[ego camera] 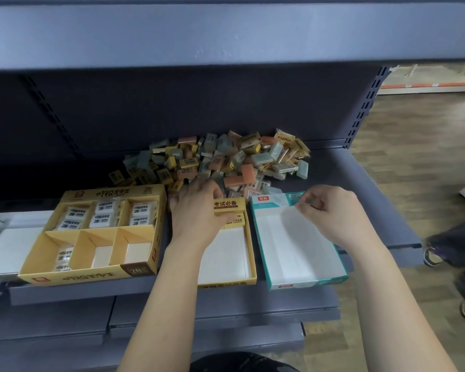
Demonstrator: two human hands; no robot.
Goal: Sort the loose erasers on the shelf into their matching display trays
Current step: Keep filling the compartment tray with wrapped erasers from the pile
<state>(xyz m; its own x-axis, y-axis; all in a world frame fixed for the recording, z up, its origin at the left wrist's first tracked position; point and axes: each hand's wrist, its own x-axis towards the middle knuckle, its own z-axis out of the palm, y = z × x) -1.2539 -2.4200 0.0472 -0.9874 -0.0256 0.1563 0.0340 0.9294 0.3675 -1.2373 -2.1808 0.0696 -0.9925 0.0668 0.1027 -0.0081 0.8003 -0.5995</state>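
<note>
A heap of loose erasers (226, 159), yellow, orange and pale teal, lies at the back of the dark shelf (376, 200). In front stand three trays. The yellow compartment tray (91, 276) on the left holds several white 2B erasers. Over the back of the middle yellow tray (249, 251), my left hand (196, 213) grips a yellow eraser (235, 222) with thumb and curled fingers. My right hand (330, 210) hovers at the back of the white-floored teal tray (306, 281). Its fingertips pinch what looks like a small pale teal eraser (309, 201), mostly hidden.
A white box (11, 245) sits on the shelf left of the trays. The upper shelf board (226, 36) overhangs the heap. Lower shelf boards (65, 318) jut out below. Another person's shoes (432, 255) stand on the wooden floor at the right.
</note>
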